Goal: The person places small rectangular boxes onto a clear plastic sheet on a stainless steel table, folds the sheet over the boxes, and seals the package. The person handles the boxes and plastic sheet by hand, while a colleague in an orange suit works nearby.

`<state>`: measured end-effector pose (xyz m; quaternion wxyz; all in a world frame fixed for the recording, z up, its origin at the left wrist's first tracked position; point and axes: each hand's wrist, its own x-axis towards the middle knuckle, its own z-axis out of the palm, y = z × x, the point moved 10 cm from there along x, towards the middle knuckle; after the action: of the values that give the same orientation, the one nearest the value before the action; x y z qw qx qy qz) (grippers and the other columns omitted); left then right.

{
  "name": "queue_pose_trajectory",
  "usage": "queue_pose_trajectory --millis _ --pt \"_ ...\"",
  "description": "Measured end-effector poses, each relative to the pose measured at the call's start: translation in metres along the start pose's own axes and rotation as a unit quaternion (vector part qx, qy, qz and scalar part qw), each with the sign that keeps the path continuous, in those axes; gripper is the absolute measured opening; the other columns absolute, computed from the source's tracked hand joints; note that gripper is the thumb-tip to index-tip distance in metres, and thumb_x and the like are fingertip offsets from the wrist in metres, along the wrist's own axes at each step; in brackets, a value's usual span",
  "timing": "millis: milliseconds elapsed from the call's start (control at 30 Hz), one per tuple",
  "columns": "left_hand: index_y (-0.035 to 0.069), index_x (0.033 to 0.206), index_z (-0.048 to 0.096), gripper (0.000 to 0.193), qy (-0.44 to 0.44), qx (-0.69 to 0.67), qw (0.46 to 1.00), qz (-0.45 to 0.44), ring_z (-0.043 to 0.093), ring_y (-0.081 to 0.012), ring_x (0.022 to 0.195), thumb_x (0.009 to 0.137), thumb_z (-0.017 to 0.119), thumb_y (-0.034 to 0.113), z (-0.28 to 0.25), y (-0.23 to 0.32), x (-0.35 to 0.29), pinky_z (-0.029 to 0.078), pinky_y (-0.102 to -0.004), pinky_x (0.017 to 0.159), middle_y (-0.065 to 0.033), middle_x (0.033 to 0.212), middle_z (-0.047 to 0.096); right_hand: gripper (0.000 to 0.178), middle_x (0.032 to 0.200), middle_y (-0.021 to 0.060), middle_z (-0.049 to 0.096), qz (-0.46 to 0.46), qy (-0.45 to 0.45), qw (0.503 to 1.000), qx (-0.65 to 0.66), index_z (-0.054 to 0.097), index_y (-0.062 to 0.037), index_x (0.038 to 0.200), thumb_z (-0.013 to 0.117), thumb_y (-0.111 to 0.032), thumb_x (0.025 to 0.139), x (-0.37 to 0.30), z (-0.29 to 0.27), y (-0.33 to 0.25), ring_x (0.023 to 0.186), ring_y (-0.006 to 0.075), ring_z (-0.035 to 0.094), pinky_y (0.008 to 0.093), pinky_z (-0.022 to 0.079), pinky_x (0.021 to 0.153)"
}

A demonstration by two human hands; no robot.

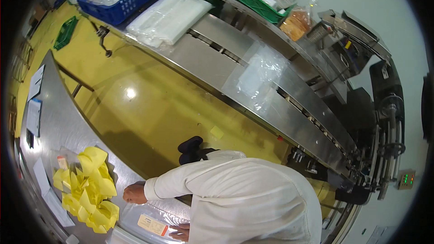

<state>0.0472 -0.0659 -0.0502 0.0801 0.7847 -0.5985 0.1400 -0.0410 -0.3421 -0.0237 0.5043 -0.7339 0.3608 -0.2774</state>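
A clear plastic bag (174, 212) with a pale yellow and orange label (151, 224) lies on the steel table at the bottom. My right hand (134, 193), in a white sleeve reaching left, is closed with curled fingers at the bag's upper left edge. What it pinches, if anything, is hidden. My left hand (180, 232) shows partly beside my coat, fingers spread over the bag near the label. Left of my right hand is a loose heap of folded yellow sheets (90, 190).
Papers (49, 194) and a clipboard (34, 117) lie along the steel table (68, 104). Across the yellow floor runs a steel conveyor (199, 63) bearing stacked plastic bags (167, 18). A blue crate (122, 0) stands at its far left end, machine rollers (391, 131) at the right.
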Motion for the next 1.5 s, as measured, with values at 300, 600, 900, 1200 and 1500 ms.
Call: queue_pose_trajectory --millis 300,600,900,1200,1500 --pt "0.014 0.143 0.058 0.048 0.043 0.007 0.997 -0.061 0.046 -0.0409 0.137 0.11 0.031 0.036 -0.011 -0.017 -0.025 0.038 -0.0553 0.109 -0.0203 0.151 0.047 0.019 0.1 0.0159 0.068 0.005 0.048 0.999 -0.016 0.071 -0.0064 0.102 0.063 -0.02 0.091 -0.006 -0.015 -0.01 0.096 0.0368 0.065 0.0455 0.051 0.088" --pt "-0.001 0.124 0.065 0.041 0.067 -0.097 0.979 -0.167 0.057 -0.0436 0.121 0.105 0.043 0.028 -0.047 -0.023 -0.03 0.046 -0.0531 0.098 -0.0265 0.135 0.057 0.036 0.105 0.0168 0.069 -0.059 -0.069 0.996 -0.01 0.07 -0.0113 0.123 0.067 -0.03 0.093 -0.006 0.003 -0.01 0.099 0.0327 0.064 0.0433 0.049 0.092" --pt "-0.002 0.083 0.062 0.031 0.007 -0.476 0.785 -0.397 0.063 -0.02 0.073 0.101 0.054 0.021 -0.051 -0.121 0.013 0.049 -0.0347 0.07 -0.0109 0.077 0.065 0.041 0.105 0.0153 0.071 -0.022 -0.118 0.993 -0.011 0.065 -0.0128 0.13 0.07 -0.03 0.093 0.006 0.009 -0.008 0.085 0.0272 0.067 0.0385 0.053 0.079" --pt "0.002 0.089 0.071 0.024 0.269 -0.236 0.716 -0.599 0.068 -0.0228 0.078 0.092 0.062 0.024 -0.086 -0.396 -0.042 0.052 -0.0353 0.072 -0.0134 0.087 0.074 0.035 0.071 -0.0005 0.057 -0.066 -0.082 0.994 -0.014 0.065 -0.0062 0.126 0.066 -0.005 0.091 -0.003 0.018 -0.022 0.061 0.0082 0.048 0.0262 0.043 0.057" --pt "0.002 0.098 0.069 0.012 0.419 -0.141 0.702 -0.558 0.067 -0.0183 0.086 0.096 0.065 0.013 -0.164 -0.23 -0.106 0.052 -0.0318 0.082 -0.0089 0.092 0.071 0.034 0.083 0.0065 0.065 -0.072 -0.09 0.991 -0.073 0.065 -0.0039 0.124 0.066 -0.005 0.091 0.004 0.005 -0.005 0.066 0.0151 0.057 0.031 0.048 0.062"
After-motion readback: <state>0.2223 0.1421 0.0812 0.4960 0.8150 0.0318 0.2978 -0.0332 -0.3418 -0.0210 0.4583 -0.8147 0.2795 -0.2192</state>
